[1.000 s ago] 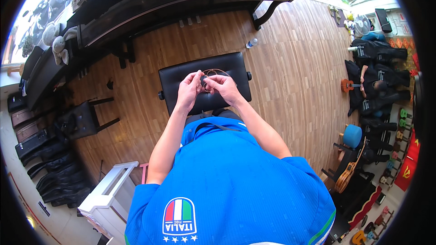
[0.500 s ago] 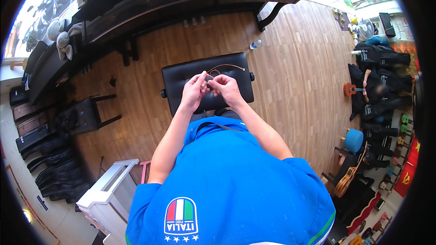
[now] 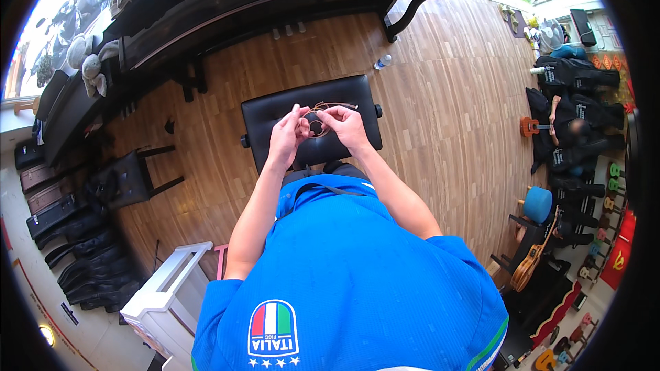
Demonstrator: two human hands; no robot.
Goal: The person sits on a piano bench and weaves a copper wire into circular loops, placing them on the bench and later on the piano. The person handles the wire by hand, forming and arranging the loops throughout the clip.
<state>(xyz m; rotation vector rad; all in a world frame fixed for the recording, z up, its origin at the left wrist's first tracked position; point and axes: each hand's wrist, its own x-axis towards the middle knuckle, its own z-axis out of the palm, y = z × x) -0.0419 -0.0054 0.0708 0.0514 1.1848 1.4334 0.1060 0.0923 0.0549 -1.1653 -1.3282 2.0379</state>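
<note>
Left hand (image 3: 289,134) curled, right hand (image 3: 343,126) pinching; both hold looped brown cord (image 3: 338,104).

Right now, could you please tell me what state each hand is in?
Left hand: closed, holding the coiled brown cord.
Right hand: closed, pinching the coiled brown cord.

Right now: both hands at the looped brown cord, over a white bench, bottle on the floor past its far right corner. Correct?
Not the colour: the head view shows a black bench. Otherwise right: left hand and right hand at the looped brown cord, bottle on the floor.
</note>
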